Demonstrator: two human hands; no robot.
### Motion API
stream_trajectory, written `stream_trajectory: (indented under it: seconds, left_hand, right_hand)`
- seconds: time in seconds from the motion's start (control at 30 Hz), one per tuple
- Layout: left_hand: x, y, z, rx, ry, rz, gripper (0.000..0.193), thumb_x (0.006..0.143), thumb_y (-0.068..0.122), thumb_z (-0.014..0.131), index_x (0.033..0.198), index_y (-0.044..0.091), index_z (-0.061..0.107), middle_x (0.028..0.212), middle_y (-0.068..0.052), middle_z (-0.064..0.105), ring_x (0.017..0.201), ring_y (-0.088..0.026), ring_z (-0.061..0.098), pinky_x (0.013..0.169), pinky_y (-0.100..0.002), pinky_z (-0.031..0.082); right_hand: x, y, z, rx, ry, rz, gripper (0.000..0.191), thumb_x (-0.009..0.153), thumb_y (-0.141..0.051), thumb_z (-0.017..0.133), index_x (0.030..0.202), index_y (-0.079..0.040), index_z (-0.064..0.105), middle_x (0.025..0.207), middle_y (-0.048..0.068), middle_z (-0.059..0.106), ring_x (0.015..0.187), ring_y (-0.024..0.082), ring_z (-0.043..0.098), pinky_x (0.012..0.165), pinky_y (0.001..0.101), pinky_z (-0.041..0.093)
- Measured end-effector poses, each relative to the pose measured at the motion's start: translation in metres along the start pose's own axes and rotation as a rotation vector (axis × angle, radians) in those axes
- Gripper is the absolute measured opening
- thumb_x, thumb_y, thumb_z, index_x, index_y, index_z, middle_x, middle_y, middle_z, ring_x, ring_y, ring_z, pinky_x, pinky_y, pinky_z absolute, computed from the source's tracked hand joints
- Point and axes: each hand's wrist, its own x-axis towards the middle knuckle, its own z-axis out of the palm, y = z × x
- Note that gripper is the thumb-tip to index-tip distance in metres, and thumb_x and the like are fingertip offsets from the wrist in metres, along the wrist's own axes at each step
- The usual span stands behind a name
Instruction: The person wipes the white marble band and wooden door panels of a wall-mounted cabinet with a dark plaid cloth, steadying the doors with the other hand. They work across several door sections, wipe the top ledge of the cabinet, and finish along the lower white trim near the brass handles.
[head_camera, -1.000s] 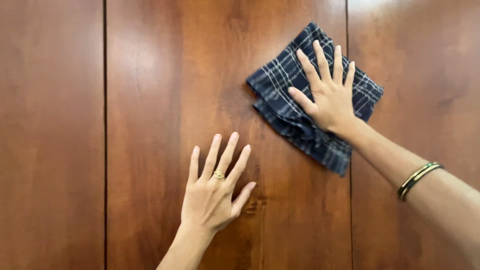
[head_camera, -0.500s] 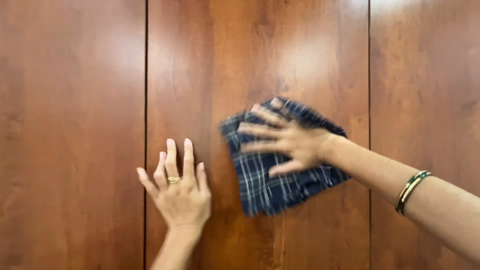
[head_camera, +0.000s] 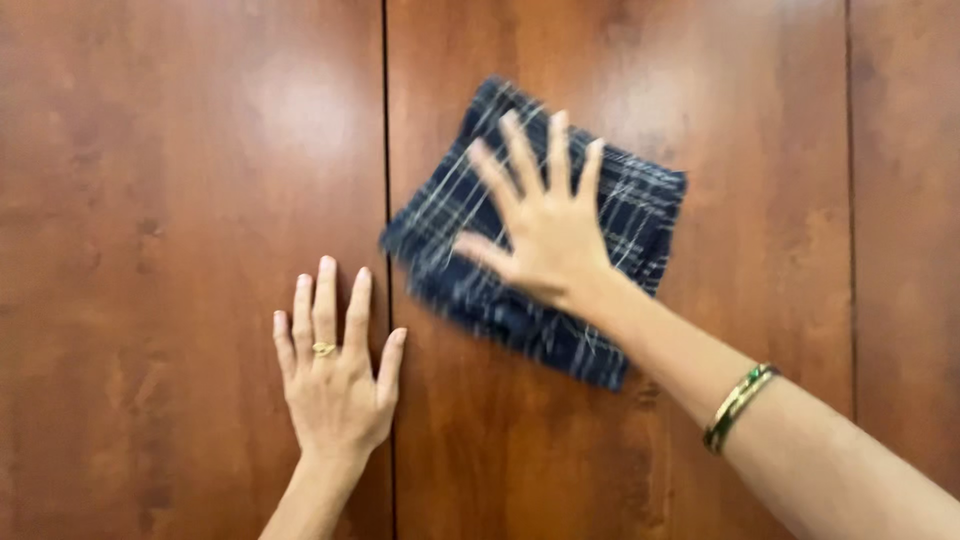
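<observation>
A folded dark blue plaid cloth (head_camera: 640, 220) lies on a brown wooden surface (head_camera: 180, 200). My right hand (head_camera: 545, 225) presses flat on the cloth with its fingers spread, and it is blurred by motion. A green and gold bangle (head_camera: 738, 405) sits on that forearm. My left hand (head_camera: 333, 375) rests flat on the wood to the lower left of the cloth, fingers together and pointing up, with a gold ring on one finger. It does not touch the cloth.
The wooden surface is made of wide boards with dark seams (head_camera: 386, 150) between them. One seam runs under my left hand and the cloth's left edge; another seam (head_camera: 850, 200) lies at the far right.
My right hand has pushed the cloth back up and to the right after a sweep left, and its fingers now point up. My left hand has stayed flat on the wood.
</observation>
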Motion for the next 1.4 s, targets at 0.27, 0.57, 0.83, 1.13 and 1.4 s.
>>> stream_trajectory:
  seconds: [0.27, 0.57, 0.83, 1.13, 1.4]
  left_hand:
    - [-0.003, -0.011, -0.005, -0.079, 0.066, 0.006, 0.049, 0.101, 0.017, 0.053, 0.149, 0.009, 0.054, 0.162, -0.010, 0.044, 0.151, -0.033, 0.037, 0.125, -0.053, 0.025]
    - [-0.005, -0.017, -0.002, -0.124, 0.107, 0.009, 0.049, 0.099, 0.017, 0.055, 0.146, 0.003, 0.054, 0.158, -0.010, 0.048, 0.148, -0.033, 0.041, 0.123, -0.053, 0.028]
    - [-0.009, -0.018, -0.002, -0.321, 0.153, -0.016, 0.059, 0.104, 0.025, 0.053, 0.155, -0.001, 0.039, 0.158, -0.013, 0.049, 0.150, -0.035, 0.041, 0.125, -0.053, 0.028]
    - [-0.011, -0.024, 0.000, -0.265, 0.167, 0.047, 0.058, 0.101, 0.032, 0.056, 0.149, 0.000, 0.045, 0.155, -0.014, 0.049, 0.146, -0.035, 0.043, 0.124, -0.051, 0.030]
    - [-0.013, -0.024, -0.001, -0.189, 0.160, 0.102, 0.051, 0.099, 0.030, 0.061, 0.140, 0.001, 0.050, 0.151, -0.014, 0.053, 0.141, -0.036, 0.047, 0.120, -0.050, 0.035]
  right_hand:
    - [0.009, -0.021, -0.016, 0.127, -0.262, -0.734, 0.098, 0.091, -0.083, 0.041, 0.164, -0.019, 0.030, 0.173, 0.006, 0.005, 0.156, 0.035, -0.010, 0.123, 0.0658, -0.008]
    - [0.073, 0.001, -0.005, -0.037, -0.095, 0.202, 0.089, 0.103, -0.070, 0.041, 0.170, -0.017, 0.014, 0.175, 0.012, 0.002, 0.158, 0.046, -0.007, 0.120, 0.0759, -0.005]
    - [0.001, -0.072, -0.002, 0.044, -0.235, -0.360, 0.094, 0.090, -0.065, 0.049, 0.160, -0.011, 0.020, 0.170, 0.013, 0.005, 0.154, 0.042, -0.006, 0.118, 0.0709, -0.004]
    - [0.003, -0.011, -0.005, 0.343, -0.363, -0.819, 0.076, 0.100, -0.067, 0.041, 0.161, -0.022, 0.035, 0.175, 0.005, 0.009, 0.160, 0.035, -0.007, 0.130, 0.0626, -0.003]
    - [-0.006, -0.048, -0.005, -0.078, -0.058, 0.121, 0.086, 0.098, -0.070, 0.046, 0.166, -0.020, 0.026, 0.172, 0.009, 0.008, 0.154, 0.046, -0.002, 0.119, 0.0726, -0.002]
